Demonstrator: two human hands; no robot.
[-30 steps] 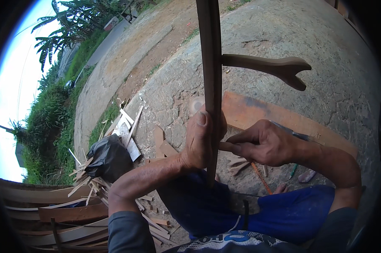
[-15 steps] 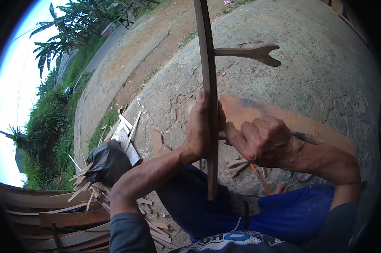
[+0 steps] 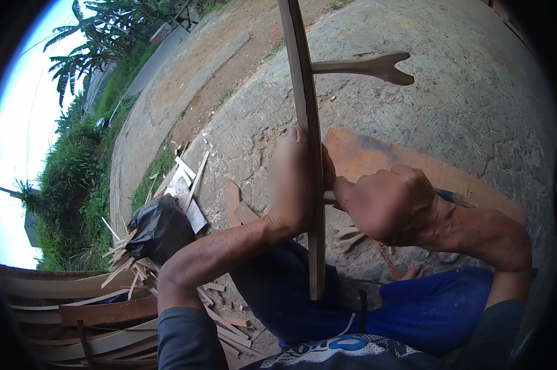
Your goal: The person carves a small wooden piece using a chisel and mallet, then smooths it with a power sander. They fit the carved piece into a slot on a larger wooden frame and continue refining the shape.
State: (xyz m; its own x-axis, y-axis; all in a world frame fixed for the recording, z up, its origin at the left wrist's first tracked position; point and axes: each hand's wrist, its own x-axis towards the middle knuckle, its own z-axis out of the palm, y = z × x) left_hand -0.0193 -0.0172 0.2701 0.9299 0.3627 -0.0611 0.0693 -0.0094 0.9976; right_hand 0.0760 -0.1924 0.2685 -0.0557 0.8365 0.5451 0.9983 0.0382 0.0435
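Note:
A long, narrow wooden bar [image 3: 303,86] stands lengthwise in front of me, running from the top edge of the picture down to my lap. My left hand [image 3: 292,182] is wrapped round its middle, thumb on the near side. From the bar's upper part a forked wooden piece [image 3: 380,66] sticks out to the right. Lower down, my right hand [image 3: 386,203] is closed on a wooden stem [image 3: 329,197] that meets the bar's right side; the fist hides the rest of it. More forked wooden pieces [image 3: 349,238] lie on the ground below my right hand.
Beyond my right hand a reddish-brown board [image 3: 383,154] lies on the rough concrete, with a dark slim tool [image 3: 454,198] on it. An orange strip [image 3: 386,262] is near my foot. To the left are a black plastic bag [image 3: 160,228], wood offcuts [image 3: 195,185] and stacked curved planks [image 3: 106,311].
The forked piece sits slightly higher in the picture and the bar's lower end slightly lower. My right fist has shifted a little right. Both grips stay as they were.

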